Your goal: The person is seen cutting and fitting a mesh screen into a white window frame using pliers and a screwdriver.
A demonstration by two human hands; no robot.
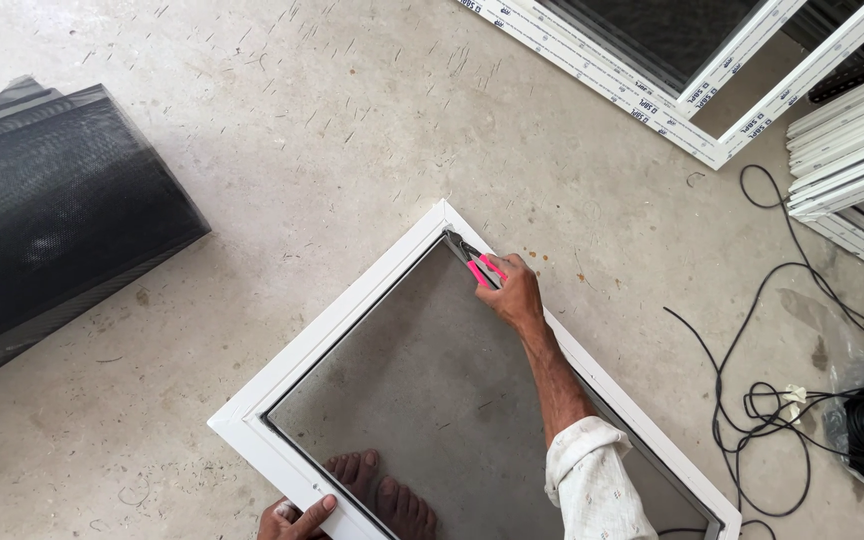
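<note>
Right hand [514, 292] grips pink utility knife [482, 268] at top corner of white window frame [337, 325]; left hand [295, 519] clamps frame's bottom edge, mesh roll [47, 215] well left.

A pink tool [484, 268] is held by the right hand [512, 292] at the corner of a white frame [352, 312]. The frame's lower edge is gripped by the left hand [295, 520].

My left hand [295, 518] is half cut off by the bottom edge — so are my toes [380, 497] behind the mesh. My right hand [512, 292] hides most of the pink tool [483, 269] — its tip is too small to tell.
</note>
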